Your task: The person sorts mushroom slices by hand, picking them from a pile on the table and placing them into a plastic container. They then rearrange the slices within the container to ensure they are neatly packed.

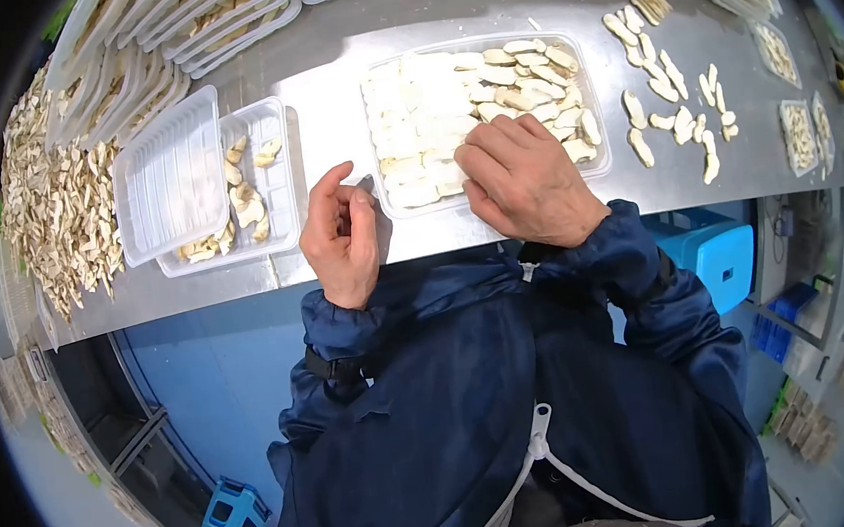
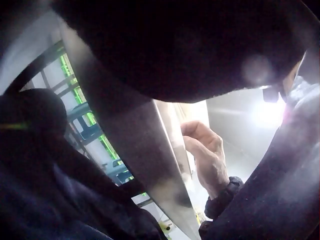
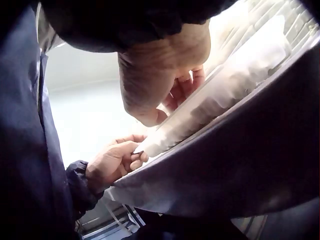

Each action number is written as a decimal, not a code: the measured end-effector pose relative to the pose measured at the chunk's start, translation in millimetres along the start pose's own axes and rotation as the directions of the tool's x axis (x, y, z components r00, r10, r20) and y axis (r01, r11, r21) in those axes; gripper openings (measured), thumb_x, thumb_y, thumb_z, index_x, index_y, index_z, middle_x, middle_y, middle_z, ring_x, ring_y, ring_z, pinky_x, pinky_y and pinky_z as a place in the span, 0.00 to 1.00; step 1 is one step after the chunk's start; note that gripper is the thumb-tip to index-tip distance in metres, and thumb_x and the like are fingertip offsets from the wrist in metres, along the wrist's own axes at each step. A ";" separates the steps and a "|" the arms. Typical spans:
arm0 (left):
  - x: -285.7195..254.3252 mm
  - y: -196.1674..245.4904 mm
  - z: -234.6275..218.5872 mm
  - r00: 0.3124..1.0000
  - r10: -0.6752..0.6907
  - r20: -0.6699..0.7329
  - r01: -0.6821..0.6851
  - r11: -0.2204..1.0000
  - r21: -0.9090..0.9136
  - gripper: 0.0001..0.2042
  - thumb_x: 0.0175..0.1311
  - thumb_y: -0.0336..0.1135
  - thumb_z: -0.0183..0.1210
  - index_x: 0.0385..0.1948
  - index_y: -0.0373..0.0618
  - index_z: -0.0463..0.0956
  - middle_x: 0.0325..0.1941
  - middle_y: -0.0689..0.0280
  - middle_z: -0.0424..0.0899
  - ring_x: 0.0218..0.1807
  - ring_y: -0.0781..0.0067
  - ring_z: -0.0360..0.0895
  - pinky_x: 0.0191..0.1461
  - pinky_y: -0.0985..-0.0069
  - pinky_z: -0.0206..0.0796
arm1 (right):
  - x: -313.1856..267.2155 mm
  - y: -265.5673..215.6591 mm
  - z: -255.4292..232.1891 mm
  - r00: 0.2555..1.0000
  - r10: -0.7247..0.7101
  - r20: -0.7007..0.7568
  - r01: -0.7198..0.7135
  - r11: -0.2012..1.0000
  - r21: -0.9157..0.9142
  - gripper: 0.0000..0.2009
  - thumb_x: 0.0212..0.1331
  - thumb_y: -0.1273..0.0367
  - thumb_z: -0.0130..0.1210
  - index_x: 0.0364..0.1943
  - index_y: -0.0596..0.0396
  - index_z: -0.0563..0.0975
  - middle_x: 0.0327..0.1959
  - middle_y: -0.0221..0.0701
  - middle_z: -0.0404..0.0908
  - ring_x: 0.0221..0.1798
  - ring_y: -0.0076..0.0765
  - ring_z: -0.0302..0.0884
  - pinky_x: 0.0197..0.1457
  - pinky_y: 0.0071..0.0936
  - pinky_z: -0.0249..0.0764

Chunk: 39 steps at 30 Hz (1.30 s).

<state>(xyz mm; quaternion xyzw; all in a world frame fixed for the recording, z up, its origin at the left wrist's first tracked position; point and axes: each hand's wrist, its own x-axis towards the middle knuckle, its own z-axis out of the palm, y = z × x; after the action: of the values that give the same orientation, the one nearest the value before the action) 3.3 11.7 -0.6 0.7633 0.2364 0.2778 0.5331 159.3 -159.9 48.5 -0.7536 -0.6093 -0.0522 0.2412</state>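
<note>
A clear plastic tray [image 1: 606, 162] holds rows of pale mushroom slices [image 1: 530, 68]. My right hand [image 1: 525, 179] is over its near side, fingers bent down onto the slices. In the right wrist view, that hand's [image 3: 165, 70] thumb and fingers reach down behind the tray's wall [image 3: 220, 95]; I cannot tell whether they pinch a slice. By the tray's near left corner, my left hand [image 1: 342, 240] has its fingers curled and pinches a small dark, pointed thing [image 3: 137, 152]. The left wrist view shows the right hand [image 2: 207, 155] above the table edge.
At left, an empty clear tray [image 1: 173, 175] overlaps another tray [image 1: 282, 215] with a few slices, beside a large heap of mushroom slices [image 1: 44, 186]. Stacked filled trays [image 1: 221, 30] line the back. Loose slices [image 1: 662, 82] lie to the right, near small filled trays [image 1: 798, 135].
</note>
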 end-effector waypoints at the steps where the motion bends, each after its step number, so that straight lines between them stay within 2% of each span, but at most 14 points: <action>1: 0.0 0.5 0.0 1.000 -0.004 0.000 0.004 1.000 0.000 0.14 0.65 0.22 0.54 0.52 0.37 0.73 0.26 0.69 0.76 0.25 0.87 0.68 0.28 0.86 0.60 | 0.7 -0.3 -0.2 1.000 -0.005 -0.012 0.005 1.000 -0.005 0.11 0.45 0.74 0.58 0.35 0.56 0.73 0.34 0.33 0.70 0.38 0.37 0.70 0.42 0.32 0.66; 3: 0.0 2.6 0.1 1.000 -0.011 0.002 0.011 1.000 -0.001 0.14 0.65 0.22 0.53 0.52 0.37 0.73 0.26 0.69 0.76 0.25 0.87 0.68 0.28 0.86 0.60 | 3.3 -1.2 -0.9 0.999 -0.013 -0.035 0.013 1.000 -0.014 0.08 0.46 0.74 0.59 0.31 0.56 0.72 0.31 0.32 0.69 0.38 0.35 0.70 0.42 0.31 0.66; 12: -0.5 1.9 0.0 1.000 -0.006 0.005 0.006 1.000 -0.015 0.14 0.65 0.22 0.53 0.53 0.36 0.73 0.27 0.70 0.76 0.25 0.88 0.67 0.29 0.87 0.59 | 3.6 -1.8 -0.8 1.000 0.020 -0.016 -0.020 1.000 -0.009 0.08 0.46 0.73 0.58 0.31 0.55 0.72 0.33 0.32 0.69 0.39 0.36 0.70 0.43 0.31 0.65; 15: -0.8 3.1 1.6 1.000 0.004 -0.009 -0.005 1.000 -0.027 0.14 0.66 0.22 0.53 0.53 0.36 0.73 0.27 0.70 0.76 0.25 0.88 0.66 0.29 0.87 0.59 | 0.9 -0.1 -0.7 0.999 0.036 -0.005 -0.036 0.999 0.026 0.14 0.45 0.73 0.59 0.38 0.57 0.73 0.36 0.34 0.72 0.40 0.39 0.72 0.44 0.33 0.66; 19: -2.2 -3.3 -0.2 1.000 -0.002 0.012 0.003 0.999 -0.040 0.15 0.68 0.23 0.52 0.55 0.35 0.71 0.29 0.70 0.76 0.26 0.88 0.66 0.30 0.88 0.58 | -7.5 -1.4 -19.4 0.990 0.086 -0.116 -0.084 0.996 0.024 0.12 0.45 0.74 0.59 0.37 0.57 0.74 0.35 0.34 0.74 0.38 0.40 0.73 0.43 0.33 0.67; 22: -2.3 0.2 -0.7 0.999 0.010 0.040 -0.007 0.997 -0.075 0.15 0.70 0.26 0.50 0.56 0.35 0.69 0.31 0.69 0.75 0.26 0.88 0.65 0.30 0.88 0.58 | -34.8 19.7 -60.5 0.910 0.247 -0.334 -0.280 0.958 -0.056 0.10 0.43 0.76 0.59 0.33 0.56 0.76 0.33 0.34 0.76 0.37 0.40 0.75 0.40 0.34 0.68; 23: -2.7 1.1 -0.2 0.999 -0.002 0.043 0.006 0.997 -0.074 0.15 0.70 0.26 0.50 0.56 0.35 0.69 0.31 0.69 0.75 0.26 0.87 0.65 0.30 0.88 0.58 | -49.0 39.8 -68.2 0.842 0.224 -0.492 -0.318 0.941 -0.117 0.09 0.42 0.78 0.58 0.30 0.55 0.75 0.28 0.35 0.73 0.31 0.44 0.72 0.36 0.36 0.66; 25: -1.8 -1.1 -1.6 0.998 -0.017 0.060 0.023 0.995 -0.098 0.15 0.70 0.27 0.50 0.57 0.35 0.68 0.31 0.69 0.74 0.26 0.87 0.65 0.30 0.88 0.58 | -92.3 78.6 -97.1 0.751 0.402 -0.523 -0.557 0.811 -0.177 0.06 0.46 0.78 0.57 0.30 0.54 0.76 0.28 0.35 0.75 0.34 0.44 0.75 0.36 0.38 0.67; 27: -1.3 -3.9 -1.9 0.999 -0.009 0.053 0.013 0.998 -0.065 0.15 0.71 0.27 0.50 0.57 0.35 0.68 0.30 0.69 0.73 0.26 0.87 0.64 0.29 0.88 0.57 | -135.9 105.3 -121.8 0.650 0.598 -0.469 -0.735 0.651 -0.189 0.02 0.50 0.75 0.56 0.29 0.55 0.78 0.28 0.37 0.77 0.33 0.49 0.76 0.37 0.42 0.69; 30: -1.8 -5.7 -0.7 0.999 -0.007 0.040 0.009 0.998 -0.062 0.15 0.71 0.27 0.49 0.57 0.36 0.69 0.29 0.70 0.73 0.26 0.88 0.63 0.28 0.88 0.57 | -176.0 120.3 -133.5 0.581 0.720 -0.379 -0.813 0.534 -0.233 0.02 0.51 0.74 0.55 0.28 0.55 0.78 0.29 0.38 0.78 0.32 0.51 0.76 0.39 0.42 0.71; 31: -1.8 -6.0 0.0 0.999 -0.008 0.034 0.010 0.998 -0.063 0.15 0.71 0.27 0.49 0.57 0.37 0.69 0.29 0.70 0.73 0.25 0.88 0.63 0.28 0.88 0.56 | -176.4 114.4 -133.3 0.539 0.773 -0.335 -0.840 0.520 -0.152 0.06 0.50 0.74 0.56 0.33 0.54 0.80 0.34 0.39 0.79 0.38 0.50 0.77 0.44 0.41 0.72; 34: -0.6 -2.0 0.8 0.999 -0.029 0.035 0.031 0.997 -0.070 0.15 0.71 0.26 0.50 0.56 0.35 0.69 0.28 0.69 0.72 0.25 0.87 0.64 0.28 0.87 0.56 | -173.1 118.3 -118.4 0.747 0.554 -0.368 -0.653 0.717 -0.246 0.12 0.49 0.73 0.55 0.39 0.54 0.80 0.41 0.39 0.78 0.46 0.49 0.74 0.49 0.40 0.71; 35: -0.7 -0.4 1.0 0.999 -0.045 0.029 0.046 0.997 -0.055 0.15 0.71 0.26 0.49 0.56 0.35 0.69 0.28 0.70 0.72 0.25 0.87 0.64 0.28 0.88 0.56 | -171.8 121.5 -114.3 0.765 0.564 -0.311 -0.639 0.724 -0.260 0.16 0.47 0.74 0.56 0.43 0.54 0.79 0.46 0.37 0.76 0.53 0.47 0.71 0.53 0.40 0.68; 39: -0.6 -1.3 0.2 0.999 -0.020 0.035 0.021 0.999 -0.040 0.14 0.71 0.26 0.49 0.56 0.35 0.69 0.28 0.71 0.72 0.25 0.88 0.63 0.28 0.88 0.54 | -167.5 130.1 -103.5 0.753 0.596 -0.279 -0.658 0.685 -0.314 0.14 0.46 0.74 0.56 0.40 0.56 0.79 0.46 0.35 0.77 0.54 0.44 0.70 0.55 0.38 0.65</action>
<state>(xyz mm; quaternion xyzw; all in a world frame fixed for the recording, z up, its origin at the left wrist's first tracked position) 2.9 11.6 -2.0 0.7547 0.2293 0.2639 0.5551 262.1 -372.1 38.0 -0.9423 -0.2699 -0.1454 0.1345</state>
